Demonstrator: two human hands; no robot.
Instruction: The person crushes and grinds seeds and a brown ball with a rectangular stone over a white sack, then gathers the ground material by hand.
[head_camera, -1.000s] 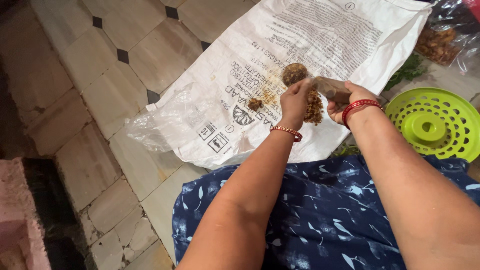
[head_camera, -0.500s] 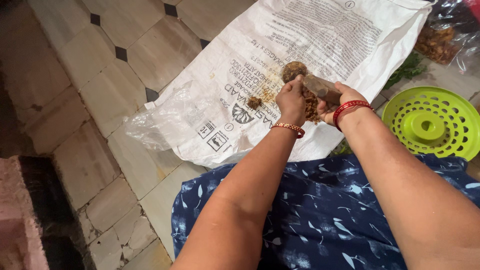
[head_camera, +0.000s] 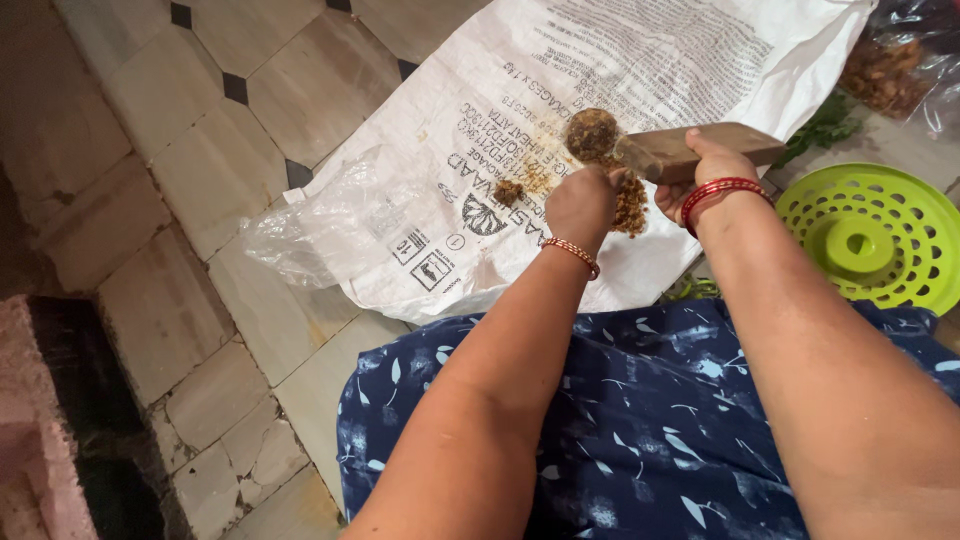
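- left hand (head_camera: 583, 205): centre of the frame, slightly above the middle; seen from the back, fingers curled down and bunched together onto a clump of brown fibrous matter (head_camera: 630, 203). whether the fingertips pinch it or only press on it cannot be told, as they are hidden behind the knuckles. beaded bangle at the wrist.
- right hand (head_camera: 703, 170): just right of the left hand, upper centre-right; thumb laid on top of a wooden handle (head_camera: 700, 146), the other fingers wrapped beneath it, closed in a grip. red bangles at the wrist.
- wooden handle: runs from the right hand up toward the upper right, and leftward toward a round brown lump (head_camera: 592, 135).
- round brown lump: upper centre, just above the left hand, at the inner end of the handle; how it joins the handle cannot be told.
- brown fibrous matter: between the two hands, touching the left; a smaller bit (head_camera: 509, 192) lies apart to the left on the sack.
- white woven sack (head_camera: 640, 60): spread flat on the floor, upper centre to upper right, printed, under both hands.
- clear plastic wrap (head_camera: 310, 225): crumpled at the sack's lower left corner.
- green perforated lid (head_camera: 868, 240): right edge, on the floor.
- plastic bag of brown material (head_camera: 890, 65): top right corner.
- green leaves (head_camera: 825, 125): beside that bag.
- tiled floor (head_camera: 180, 160): left half of the frame.
- blue patterned cloth (head_camera: 650, 420): lower centre, beneath the forearms.
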